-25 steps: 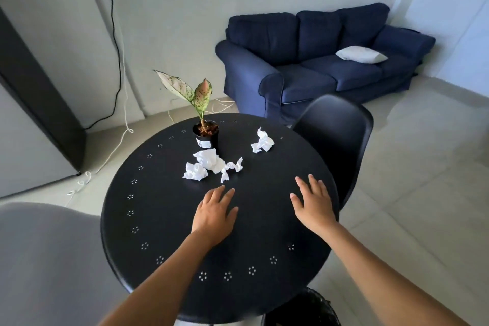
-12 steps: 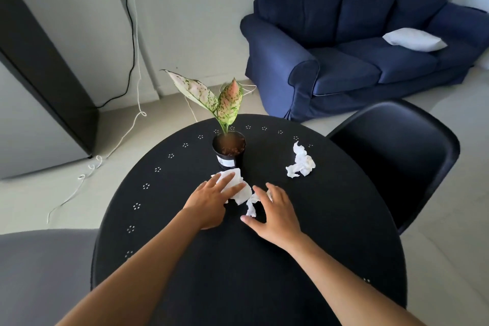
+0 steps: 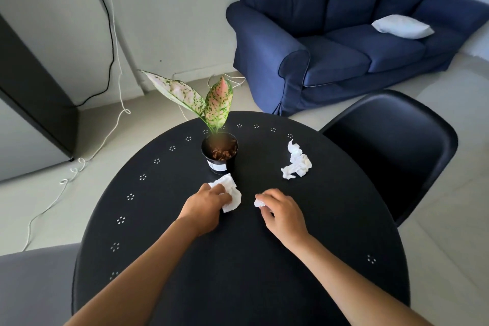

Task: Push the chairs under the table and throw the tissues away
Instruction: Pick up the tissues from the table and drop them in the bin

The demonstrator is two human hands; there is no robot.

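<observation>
— Fingers (image 3: 266, 200) of the right hand (image 3: 283, 213) are curled tight on a small tissue wad (image 3: 258, 203), near the middle of the desk (image 3: 238, 272). What about the other hand?

— Its left hand (image 3: 203, 206) has the fingers closed on a bigger tissue (image 3: 231, 193), which sticks out toward the far side and lies just in front of the plant pot (image 3: 220, 156), close to touching it.

— Any tissue left alone?

— One crumpled tissue (image 3: 295, 161) lies free on the desk, toward the far right edge, well apart from both hands and right of the pot.

— And the chairs?

— A black chair (image 3: 391, 145) stands at the desk's right edge, its seat mostly out from under the top. A grey chair (image 3: 34, 283) shows at the near left edge, partly cut off by the picture, so how far it sits under the desk cannot be told.

— Beyond the desk?

— A blue sofa (image 3: 330, 42) with a white cushion (image 3: 402, 26) stands against the wall, and cables (image 3: 111, 21) run down the wall to the floor.
</observation>
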